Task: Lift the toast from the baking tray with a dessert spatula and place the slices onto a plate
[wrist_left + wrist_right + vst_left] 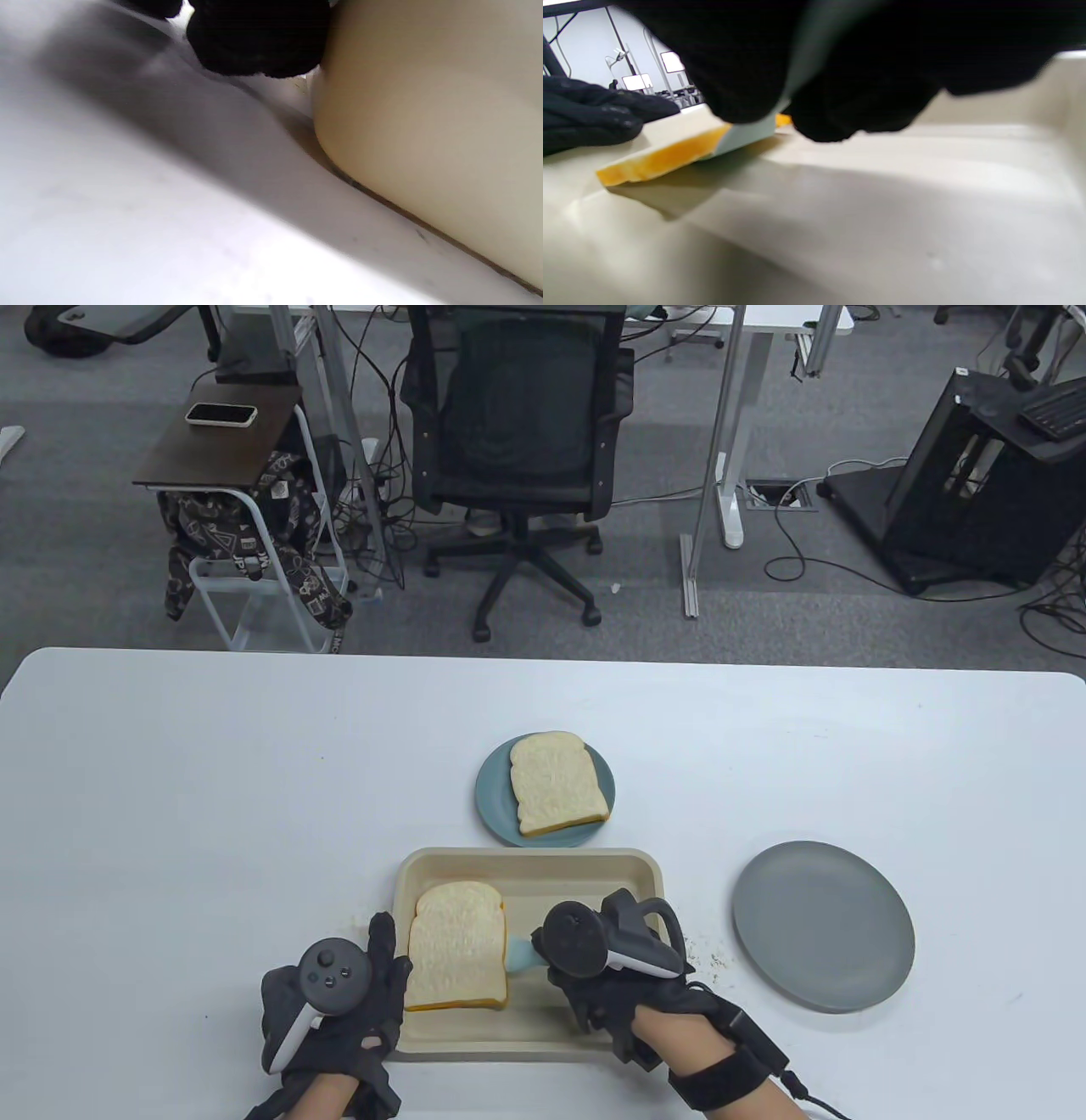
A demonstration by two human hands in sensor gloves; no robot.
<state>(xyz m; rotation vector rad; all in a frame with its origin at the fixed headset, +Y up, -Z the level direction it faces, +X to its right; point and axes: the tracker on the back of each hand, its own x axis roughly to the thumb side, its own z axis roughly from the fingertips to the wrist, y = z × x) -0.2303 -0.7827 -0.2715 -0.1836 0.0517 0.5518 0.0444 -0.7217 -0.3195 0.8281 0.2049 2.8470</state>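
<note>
A beige baking tray [594, 869] lies at the table's near middle. One toast slice [458, 943] rests in its left half. My right hand [585, 976] grips a pale blue dessert spatula [519, 954], whose blade is slid under the slice's right edge; the right wrist view shows the spatula [746, 133] wedged beneath the toast's orange crust [666, 159]. My left hand [373, 984] lies with straight fingers at the tray's left rim, touching the toast's left side. A second slice [556, 785] sits on a small blue-grey plate [492, 797] behind the tray.
A larger empty grey plate [823, 937] stands right of the tray, with crumbs [708, 959] between them. The tray's outer wall [424, 127] fills the left wrist view. An office chair [517, 432] stands beyond the table's far edge.
</note>
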